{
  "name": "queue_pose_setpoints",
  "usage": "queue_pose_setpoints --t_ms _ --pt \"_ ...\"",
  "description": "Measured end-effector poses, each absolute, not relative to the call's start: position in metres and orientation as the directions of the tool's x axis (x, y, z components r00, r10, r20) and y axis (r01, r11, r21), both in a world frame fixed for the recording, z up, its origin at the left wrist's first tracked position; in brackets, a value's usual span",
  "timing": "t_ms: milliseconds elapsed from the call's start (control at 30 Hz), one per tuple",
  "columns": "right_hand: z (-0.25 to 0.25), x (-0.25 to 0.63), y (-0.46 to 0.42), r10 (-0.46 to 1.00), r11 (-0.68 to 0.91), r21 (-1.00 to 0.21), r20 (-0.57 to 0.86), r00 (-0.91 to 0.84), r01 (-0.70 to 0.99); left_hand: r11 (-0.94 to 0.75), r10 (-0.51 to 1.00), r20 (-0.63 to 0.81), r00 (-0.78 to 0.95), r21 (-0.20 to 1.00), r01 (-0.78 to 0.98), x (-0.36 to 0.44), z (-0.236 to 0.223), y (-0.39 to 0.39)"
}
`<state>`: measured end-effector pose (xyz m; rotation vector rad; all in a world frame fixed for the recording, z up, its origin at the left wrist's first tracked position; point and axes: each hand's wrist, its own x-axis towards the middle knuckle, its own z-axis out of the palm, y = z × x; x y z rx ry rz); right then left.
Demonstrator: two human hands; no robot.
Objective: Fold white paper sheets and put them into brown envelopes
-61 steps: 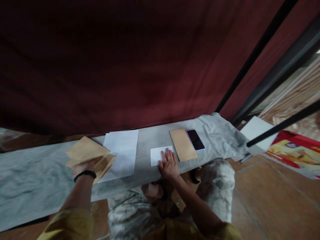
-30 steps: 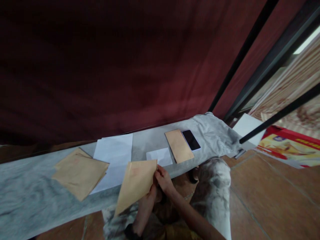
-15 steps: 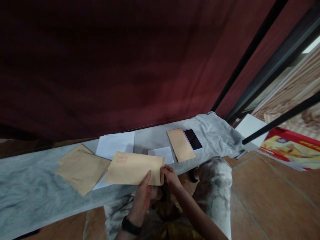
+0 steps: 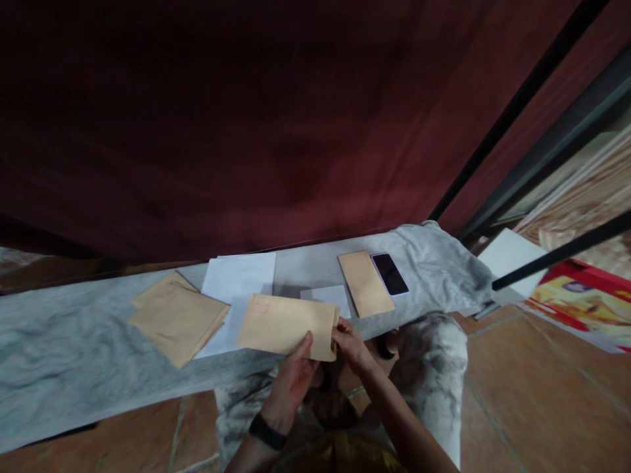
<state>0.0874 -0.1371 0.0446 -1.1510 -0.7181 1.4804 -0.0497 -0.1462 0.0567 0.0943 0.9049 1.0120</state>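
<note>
A brown paper envelope (image 4: 283, 323) with a faint red print at its upper left is held in front of me, above the covered bench. My left hand (image 4: 296, 380), with a black band on its wrist, grips the lower edge, thumb lying on top. At the right end, my right hand (image 4: 353, 347) has its fingers closed on the envelope's edge; fingertips are partly hidden there. White paper sheets (image 4: 241, 274) lie behind and partly under the held envelope. A smaller piece of white paper (image 4: 328, 297) lies just beyond its right part.
Several brown envelopes (image 4: 180, 316) form a loose pile at left. Another brown envelope (image 4: 365, 284) and a phone (image 4: 390, 274) lie at right on the grey cloth (image 4: 59, 361). A dark red curtain (image 4: 276, 144) hangs behind. A red and yellow box (image 4: 586, 302) stands at far right.
The view has shifted slightly, so everything sits further right. The held envelope has moved a little right and away from the pile, showing more white paper. Both hands keep hold of it.
</note>
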Motion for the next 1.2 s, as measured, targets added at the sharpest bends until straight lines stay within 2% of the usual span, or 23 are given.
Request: queue_pose_setpoints --t_ms 133,167,233,300,333,367,400,467,567,667,767,933,1200 --pt "0.045 0.096 -0.129 0.969 -0.102 -0.965 -0.152 0.197 -0.243 0.619 0.726 -0.654 0.212 0.488 -0.616 -0.051 0.046 -0.157" --pt "0.044 0.1 -0.128 0.968 -0.088 -0.97 -0.138 0.212 -0.228 0.65 0.724 -0.647 0.238 0.526 -0.548 -0.052 0.045 -0.161" --pt "0.043 0.109 -0.13 0.97 -0.043 -0.987 -0.078 0.232 -0.152 0.626 0.78 -0.569 0.261 0.705 -0.333 -0.057 0.047 -0.169" --pt "0.042 0.117 -0.134 0.971 0.012 -1.0 0.008 0.239 -0.012 0.385 0.902 -0.37 0.221 0.922 -0.029 -0.061 0.055 -0.173" --pt "0.042 0.121 -0.137 0.974 0.031 -0.998 0.042 0.225 0.05 0.201 0.951 -0.228 0.21 0.969 0.142 -0.064 0.061 -0.171" --pt "0.042 0.123 -0.14 0.978 0.039 -0.995 0.056 0.202 0.091 0.012 0.971 -0.085 0.225 0.951 0.308 -0.066 0.068 -0.168" --pt "0.043 0.125 -0.143 0.983 0.038 -0.994 0.056 0.175 0.106 -0.16 0.958 0.029 0.286 0.88 0.448 -0.068 0.074 -0.163" --pt "0.046 0.127 -0.151 0.994 0.025 -0.997 0.033 0.106 0.077 -0.409 0.887 0.131 0.442 0.666 0.624 -0.072 0.083 -0.15" --pt "0.058 0.131 -0.159 0.999 -0.017 -1.0 -0.016 -0.044 -0.02 -0.598 0.787 0.13 0.603 0.4 0.695 -0.077 0.087 -0.131" --pt "0.074 0.135 -0.161 0.98 -0.074 -0.991 -0.052 -0.192 -0.108 -0.689 0.72 0.141 0.679 0.257 0.677 -0.081 0.086 -0.12" --pt "0.087 0.138 -0.159 0.977 -0.085 -0.986 -0.055 -0.207 -0.14 -0.742 0.668 0.144 0.73 0.204 0.639 -0.083 0.086 -0.117" --pt "0.089 0.136 -0.155 0.982 -0.088 -0.988 -0.065 -0.18 -0.124 -0.724 0.686 0.125 0.717 0.216 0.655 -0.084 0.084 -0.118" --pt "0.065 0.137 -0.155 0.995 -0.1 -0.994 -0.101 -0.024 0.053 -0.684 0.727 0.107 0.678 0.196 0.702 -0.084 0.08 -0.123"
